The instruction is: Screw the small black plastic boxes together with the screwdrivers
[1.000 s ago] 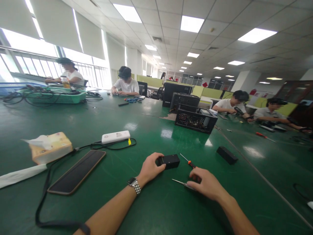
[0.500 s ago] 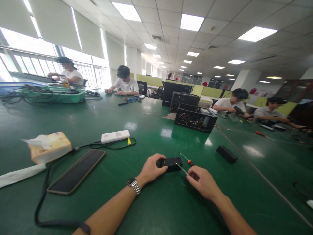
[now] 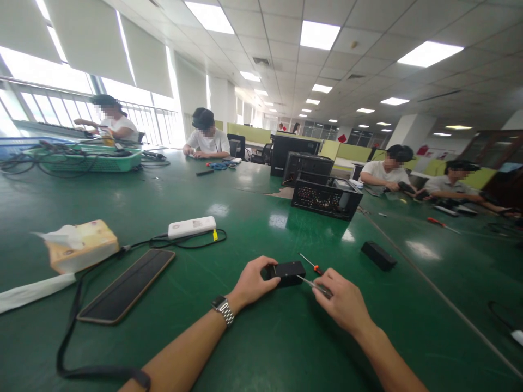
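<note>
My left hand, with a watch on its wrist, is closed around the left end of a small black rectangular box at the green table. Between the fingers of my right hand is a pair of slim silver tweezers, pointing left. Their tip is at the near right edge of the box; whether it touches I cannot tell. Just beyond my right hand lies a screwdriver with an orange and black handle, its shaft pointing away to the left.
Farther right lies another black block. Left are a phone, a tissue pack, and a white power bank-like device with a black cable. Opened computer cases stand ahead. A green basket holds cables. Several people work around the table.
My right hand has shifted slightly, and the tweezers' tip has moved from over the box's top to its near right edge. More of the tweezers shows. The left hand keeps its hold.
</note>
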A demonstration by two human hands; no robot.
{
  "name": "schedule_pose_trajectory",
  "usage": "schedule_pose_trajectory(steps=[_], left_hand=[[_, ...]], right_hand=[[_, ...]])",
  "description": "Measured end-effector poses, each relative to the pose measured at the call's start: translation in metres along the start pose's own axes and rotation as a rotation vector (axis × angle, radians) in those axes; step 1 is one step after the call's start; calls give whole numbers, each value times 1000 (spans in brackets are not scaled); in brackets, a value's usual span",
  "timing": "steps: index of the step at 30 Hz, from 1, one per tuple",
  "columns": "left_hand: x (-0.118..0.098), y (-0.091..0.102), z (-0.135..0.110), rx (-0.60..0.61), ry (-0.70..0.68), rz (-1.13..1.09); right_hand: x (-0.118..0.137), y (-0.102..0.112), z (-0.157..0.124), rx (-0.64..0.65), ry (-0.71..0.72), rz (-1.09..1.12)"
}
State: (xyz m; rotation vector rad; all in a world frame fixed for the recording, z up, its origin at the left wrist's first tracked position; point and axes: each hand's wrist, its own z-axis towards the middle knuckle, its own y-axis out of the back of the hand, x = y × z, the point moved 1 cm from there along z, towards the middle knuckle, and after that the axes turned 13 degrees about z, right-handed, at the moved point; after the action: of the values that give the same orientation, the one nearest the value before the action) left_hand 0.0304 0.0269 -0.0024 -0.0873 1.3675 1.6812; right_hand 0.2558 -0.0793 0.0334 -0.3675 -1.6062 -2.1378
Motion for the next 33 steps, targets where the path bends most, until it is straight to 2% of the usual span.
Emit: schedule_pose_trajectory(steps=[4,7,11,15,18,21,23,27,28,31,33], left_hand=[[-7,-2,-2,24,-51,2],[-9,-3,-3,21,-59,-20],[-9,-4,-4,4,-51,-48],[-8,-2,-5,-9,-31,-18],[-6,-1,-4,-23,7,16],[-4,0,-3,-16,15,29],[-4,2,-3,-9,14,12],[-10,7,-2,-18,-44,-102],[-12,8,-3,-17,-71,-138],[-17,9,-4,21,-141,-229],[-17,10,-5,25,-153,-279]], right_hand=[[11,-18,-2,-62,24,-79],[24,-38,-4,-87,-30,-114],[29,-53,-2,-53,-155,41],[11,-42,1,38,-194,229],[-8,-23,0,207,-131,292],[-19,-9,-2,355,-109,239],[-19,-6,-1,297,-96,157],[-12,-7,2,-11,4,122],[-11,-9,2,-30,48,143],[-12,-14,2,29,172,217],[-19,-15,3,-8,200,256]])
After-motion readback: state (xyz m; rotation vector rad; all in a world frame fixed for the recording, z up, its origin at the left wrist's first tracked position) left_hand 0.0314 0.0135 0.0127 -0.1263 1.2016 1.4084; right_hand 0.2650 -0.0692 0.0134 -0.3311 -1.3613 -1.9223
